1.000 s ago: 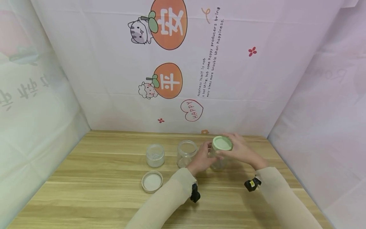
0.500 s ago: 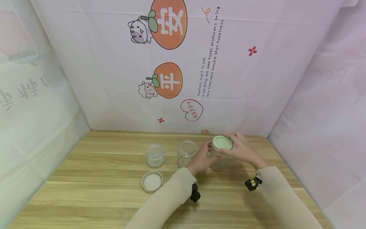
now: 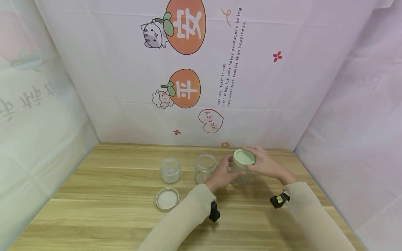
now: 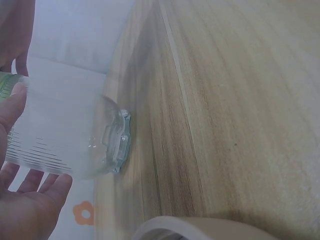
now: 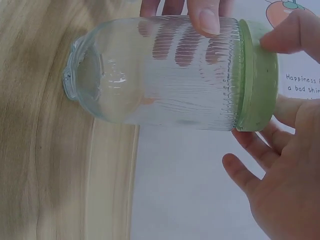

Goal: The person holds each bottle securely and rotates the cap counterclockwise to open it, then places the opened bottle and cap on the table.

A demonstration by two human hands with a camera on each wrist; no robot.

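Note:
A clear ribbed glass jar (image 5: 165,80) with a light green lid (image 3: 244,157) stands upright on the table at the right. My left hand (image 3: 222,174) grips the jar's body from the left, with thumb and fingers on opposite sides of the glass in the left wrist view. My right hand (image 3: 267,164) holds the green lid by its edge. In the right wrist view, its thumb (image 5: 290,35) touches the lid's side and other fingers pass behind it. An open glass jar (image 3: 204,167) stands just beyond my left wrist, partly hidden by the hand.
A shorter clear jar (image 3: 170,170) stands further left. In front of it lies a pale round lid (image 3: 167,199), inside facing up. A pale curved rim (image 4: 200,227) shows at the bottom of the left wrist view. Printed cloth (image 3: 251,87) walls the wooden table's back and sides.
The right thumb has slid back along the lid's near edge to the right, and the right wrist has shifted slightly right. The left hand and the jar have stayed in place.

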